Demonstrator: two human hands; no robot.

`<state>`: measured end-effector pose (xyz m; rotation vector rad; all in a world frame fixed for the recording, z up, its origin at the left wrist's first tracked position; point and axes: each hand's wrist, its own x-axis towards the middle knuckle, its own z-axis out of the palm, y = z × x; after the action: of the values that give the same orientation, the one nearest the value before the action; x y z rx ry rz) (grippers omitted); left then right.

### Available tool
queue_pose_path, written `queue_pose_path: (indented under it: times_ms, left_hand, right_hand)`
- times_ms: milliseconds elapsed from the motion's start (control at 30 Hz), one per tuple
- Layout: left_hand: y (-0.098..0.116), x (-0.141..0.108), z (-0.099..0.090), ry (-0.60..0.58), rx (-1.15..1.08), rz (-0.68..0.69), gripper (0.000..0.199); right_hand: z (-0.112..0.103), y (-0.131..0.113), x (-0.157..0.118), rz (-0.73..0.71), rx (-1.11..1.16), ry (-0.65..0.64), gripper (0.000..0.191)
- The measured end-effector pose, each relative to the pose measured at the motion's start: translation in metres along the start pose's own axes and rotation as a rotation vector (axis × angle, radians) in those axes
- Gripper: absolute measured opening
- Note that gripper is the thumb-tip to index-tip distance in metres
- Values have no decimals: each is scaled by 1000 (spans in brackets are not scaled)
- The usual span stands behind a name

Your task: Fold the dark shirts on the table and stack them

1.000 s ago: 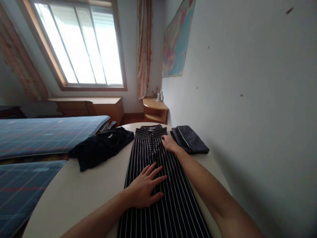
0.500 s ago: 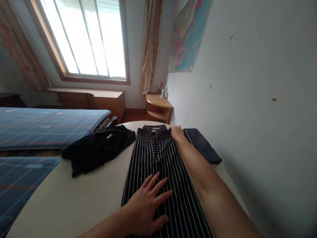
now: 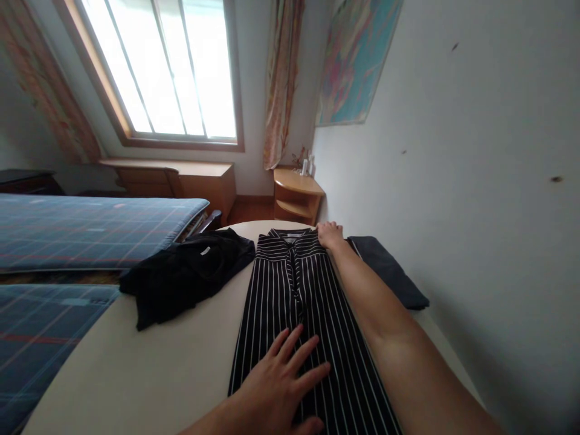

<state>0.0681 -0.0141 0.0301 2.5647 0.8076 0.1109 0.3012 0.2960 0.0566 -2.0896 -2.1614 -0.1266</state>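
A black shirt with white stripes (image 3: 272, 290) lies folded lengthwise on the round table, its collar at the far end. My left hand (image 3: 285, 377) rests flat on the front of the shirt, fingers spread. At the far right shoulder of the shirt, my right hand (image 3: 330, 234) has its fingers curled closed on the fabric edge; the fingertips are partly hidden. Beyond my right forearm lies a folded dark grey garment (image 3: 387, 272). To the left of the shirt sits a crumpled black garment (image 3: 190, 275) with a small white label.
The pale round table (image 3: 149, 374) stands close against the white wall (image 3: 475, 241) on the right. Blue plaid mattresses (image 3: 90, 232) border it on the left. Farther back are a corner shelf (image 3: 296, 181) and a wooden desk (image 3: 208, 184) below the window.
The view has shifted a little, so the scene sits farther right. My left hand has slid slightly toward me along the shirt. My right hand stays at the shirt's shoulder.
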Motion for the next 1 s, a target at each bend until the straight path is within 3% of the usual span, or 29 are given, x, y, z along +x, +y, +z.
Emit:
queue_pose_path:
  times_ms: [200,367,500,667,900,1000]
  left_hand:
    - [1,-2,1,21,-19,3,83]
    - [5,-6,-2,58,-37,4,78]
    - [6,-7,-3,65,-17,3,82]
    - [5,-7,0,80,9,20,82]
    - [6,-8,0,101,24,16,80]
    - [6,-8,-1,103,22,17,78]
  right_hand:
    - [10,-14,-12,23,52,58,39]
    - [2,-37,-25,-80,113,112,41]
    - [4,-66,-36,-147,170,30,45]
    - [18,-95,-45,-78,240,-52,46]
    - [22,-97,-50,40,269,127,35]
    - [24,-94,-56,43,240,139,32]
